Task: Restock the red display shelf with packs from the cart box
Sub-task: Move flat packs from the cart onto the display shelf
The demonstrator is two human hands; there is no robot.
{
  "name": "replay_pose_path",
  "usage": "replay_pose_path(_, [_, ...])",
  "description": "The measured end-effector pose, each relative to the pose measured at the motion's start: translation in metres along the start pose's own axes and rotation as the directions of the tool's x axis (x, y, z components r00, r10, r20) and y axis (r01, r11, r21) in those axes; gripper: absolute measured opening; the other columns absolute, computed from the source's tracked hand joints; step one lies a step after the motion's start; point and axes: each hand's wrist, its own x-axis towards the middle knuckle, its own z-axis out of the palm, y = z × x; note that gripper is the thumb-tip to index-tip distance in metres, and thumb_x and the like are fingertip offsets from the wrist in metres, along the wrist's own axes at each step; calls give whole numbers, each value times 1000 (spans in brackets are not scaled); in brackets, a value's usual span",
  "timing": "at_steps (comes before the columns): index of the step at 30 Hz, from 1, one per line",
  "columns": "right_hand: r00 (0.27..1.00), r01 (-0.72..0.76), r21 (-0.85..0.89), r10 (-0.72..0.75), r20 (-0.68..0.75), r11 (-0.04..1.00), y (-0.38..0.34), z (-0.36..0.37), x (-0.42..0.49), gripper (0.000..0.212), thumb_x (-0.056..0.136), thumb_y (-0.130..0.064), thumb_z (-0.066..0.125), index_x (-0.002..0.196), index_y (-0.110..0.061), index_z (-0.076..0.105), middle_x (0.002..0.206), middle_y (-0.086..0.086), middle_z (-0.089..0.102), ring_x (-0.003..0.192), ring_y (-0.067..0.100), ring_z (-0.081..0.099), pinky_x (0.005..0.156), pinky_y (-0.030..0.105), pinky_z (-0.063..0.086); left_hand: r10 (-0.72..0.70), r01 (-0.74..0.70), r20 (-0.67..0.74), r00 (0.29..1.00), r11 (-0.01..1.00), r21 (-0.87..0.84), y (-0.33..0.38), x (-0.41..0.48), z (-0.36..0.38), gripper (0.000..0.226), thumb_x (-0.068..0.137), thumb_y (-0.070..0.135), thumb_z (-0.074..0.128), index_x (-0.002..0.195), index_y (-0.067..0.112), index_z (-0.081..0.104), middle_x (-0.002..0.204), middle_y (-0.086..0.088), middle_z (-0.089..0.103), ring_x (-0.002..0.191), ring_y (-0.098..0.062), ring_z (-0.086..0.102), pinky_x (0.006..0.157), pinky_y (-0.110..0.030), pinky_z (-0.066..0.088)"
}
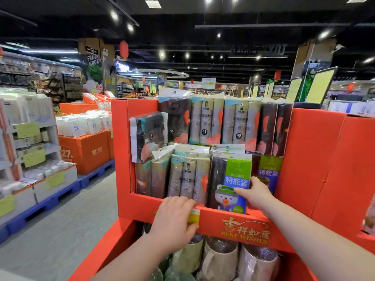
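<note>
The red display shelf (304, 159) stands right in front of me, with several bag-roll packs standing in two rows in its upper bin. My right hand (255, 192) grips the right edge of a dark pack with a green and blue label and a bear picture (229, 179), which stands at the bin's front. My left hand (174, 218) grips the bin's red front lip (146, 205), fingers over its top edge beside a yellow price tag (193, 217). One dark pack (148, 134) leans tilted at the upper left. No cart box is in view.
A lower bin of the shelf holds more rolls (221, 258). To the left runs a grey aisle floor (60, 230), lined by orange boxes (87, 151) on blue pallets (42, 205) and racks of white goods. Yellow sign boards (318, 86) stand behind the shelf at the right.
</note>
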Motion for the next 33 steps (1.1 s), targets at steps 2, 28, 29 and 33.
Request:
replay_pose_path(2, [1000, 23, -150, -26, -15, 988, 0, -2, 1, 42, 84, -25, 71, 118, -6, 55, 123, 13, 63, 112, 28, 59, 81, 29, 42, -36, 35, 52, 998, 999, 15, 3, 0, -4, 51, 60, 56, 43, 94, 27, 67, 85, 13, 64, 75, -11, 64, 69, -27, 55])
replay_pose_path(28, [579, 816, -442, -538, 613, 373, 14, 58, -159, 40, 90, -44, 50, 127, -27, 48, 140, -8, 41, 139, 18, 29, 113, 40, 20, -388, 322, 320, 864, 915, 241, 40, -138, -15, 62, 90, 46, 47, 144, 23, 29, 148, -2, 29, 138, -22, 26, 111, -38, 25])
replay_pose_path(29, [563, 826, -420, -509, 651, 376, 18, 63, -167, 41, 92, -44, 48, 129, -27, 46, 139, -8, 41, 136, 17, 31, 112, 37, 22, -389, 326, 321, 864, 916, 233, 42, -146, -17, 62, 89, 46, 47, 144, 23, 30, 147, -2, 30, 137, -22, 27, 110, -37, 26])
replay_pose_path(33, [486, 862, -335, -431, 760, 382, 28, 85, -215, 41, 93, -42, 48, 130, -25, 46, 134, -6, 46, 129, 17, 39, 110, 35, 29, -396, 356, 324, 859, 917, 178, 45, -188, -23, 61, 89, 47, 47, 144, 25, 31, 142, 1, 36, 130, -21, 36, 103, -35, 35])
